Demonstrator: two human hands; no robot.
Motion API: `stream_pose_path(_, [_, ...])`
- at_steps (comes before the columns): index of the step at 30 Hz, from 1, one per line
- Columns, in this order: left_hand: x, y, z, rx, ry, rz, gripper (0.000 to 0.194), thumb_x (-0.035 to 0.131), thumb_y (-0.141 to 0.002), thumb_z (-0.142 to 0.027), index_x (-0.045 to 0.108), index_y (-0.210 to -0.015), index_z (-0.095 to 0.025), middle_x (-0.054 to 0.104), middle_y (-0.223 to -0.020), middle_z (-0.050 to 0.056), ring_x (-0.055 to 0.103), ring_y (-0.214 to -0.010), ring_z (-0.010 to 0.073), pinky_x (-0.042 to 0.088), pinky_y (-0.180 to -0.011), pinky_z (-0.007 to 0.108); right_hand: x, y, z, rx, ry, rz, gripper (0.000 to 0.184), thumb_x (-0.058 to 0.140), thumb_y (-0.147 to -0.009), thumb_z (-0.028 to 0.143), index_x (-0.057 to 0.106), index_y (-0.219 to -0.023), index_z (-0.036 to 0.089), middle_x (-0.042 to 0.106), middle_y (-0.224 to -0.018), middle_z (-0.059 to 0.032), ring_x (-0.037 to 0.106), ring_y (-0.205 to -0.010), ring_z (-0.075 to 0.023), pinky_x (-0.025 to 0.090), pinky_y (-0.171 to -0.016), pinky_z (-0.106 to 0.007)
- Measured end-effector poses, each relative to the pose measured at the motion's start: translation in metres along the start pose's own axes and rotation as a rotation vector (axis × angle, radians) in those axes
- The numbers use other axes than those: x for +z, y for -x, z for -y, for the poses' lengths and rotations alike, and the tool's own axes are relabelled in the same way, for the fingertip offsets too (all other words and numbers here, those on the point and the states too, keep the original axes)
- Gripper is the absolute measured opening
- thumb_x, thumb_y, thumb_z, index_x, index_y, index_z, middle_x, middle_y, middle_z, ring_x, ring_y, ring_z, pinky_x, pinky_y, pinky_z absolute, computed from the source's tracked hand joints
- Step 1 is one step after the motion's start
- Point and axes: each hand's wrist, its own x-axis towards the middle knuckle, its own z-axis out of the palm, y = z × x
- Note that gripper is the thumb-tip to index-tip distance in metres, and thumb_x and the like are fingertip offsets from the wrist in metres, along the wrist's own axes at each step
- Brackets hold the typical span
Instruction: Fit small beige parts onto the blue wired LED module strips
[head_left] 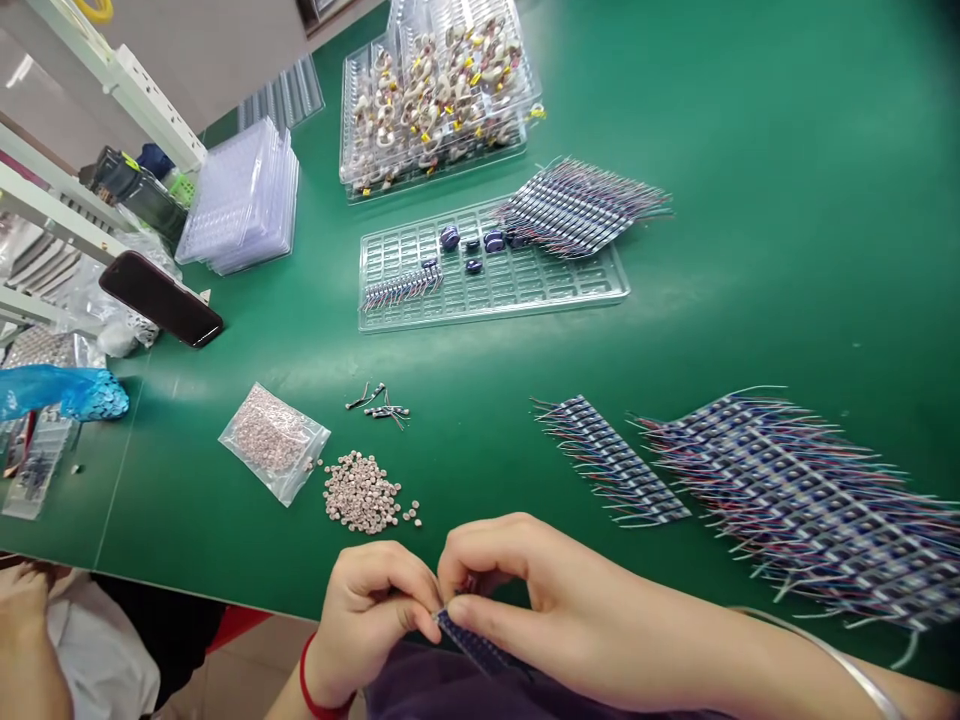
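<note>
At the front edge of the green table, my right hand (517, 580) pinches a dark blue strip of small wired parts (480, 648) between thumb and forefinger. The strip slants down over my lap, partly hidden by that hand. My left hand (379, 605), with a red band at the wrist, is closed in a pinch right at the strip's upper end. Whatever lies between its fingertips is too small to make out. Just beyond my left hand is a pile of small pinkish round discs (362, 492). A few loose wired pieces (386, 408) lie behind it.
A clear bag of discs (270, 440) lies left. Rows of wired strips (810, 500) spread at right, a shorter one (611, 460) beside them. Behind are a clear tray (555, 285) and filled trays (442, 100). A phone (161, 298) leans at left; another person's arm (26, 640) shows.
</note>
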Motion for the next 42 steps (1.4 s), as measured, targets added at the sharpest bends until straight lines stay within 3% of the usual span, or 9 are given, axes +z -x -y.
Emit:
stream_pose_path(19, [-0.002, -0.002, -0.006, -0.060, -0.094, 0.107, 0.031, 0.070, -0.084, -0.036, 0.068, -0.061, -0.016, 0.066, -0.062, 0.005, 0.061, -0.062, 0.0149, 0.048, -0.061, 0.025, 0.004, -0.001, -0.006, 0.033, -0.081, 0.044, 0.014, 0.051, -0.077, 0.011, 0.063, -0.070, 0.014, 0.057, -0.065, 0.0003, 0.053, -0.065, -0.0137, 0.043, -0.062, -0.024])
stream_pose_path(28, [0.000, 0.002, 0.002, -0.091, -0.074, -0.112, 0.023, 0.074, -0.081, -0.036, 0.071, -0.069, -0.016, 0.066, -0.064, 0.003, 0.058, -0.062, 0.0134, 0.045, -0.061, 0.023, 0.006, -0.006, -0.004, 0.215, -0.298, -0.038, 0.012, 0.061, -0.072, 0.026, 0.055, -0.067, 0.017, 0.046, -0.059, 0.0046, 0.039, -0.057, -0.0105, 0.031, -0.052, -0.023])
stream_pose_path(42, [-0.006, 0.009, 0.011, -0.147, 0.011, -0.124, 0.026, 0.073, -0.081, -0.041, 0.071, -0.073, -0.016, 0.064, -0.067, 0.004, 0.055, -0.065, 0.0143, 0.042, -0.062, 0.025, 0.005, -0.013, -0.011, 0.298, -0.558, -0.046, 0.028, 0.078, -0.062, 0.036, 0.060, -0.066, 0.015, 0.054, -0.055, 0.0050, 0.045, -0.053, -0.0092, 0.035, -0.055, -0.023])
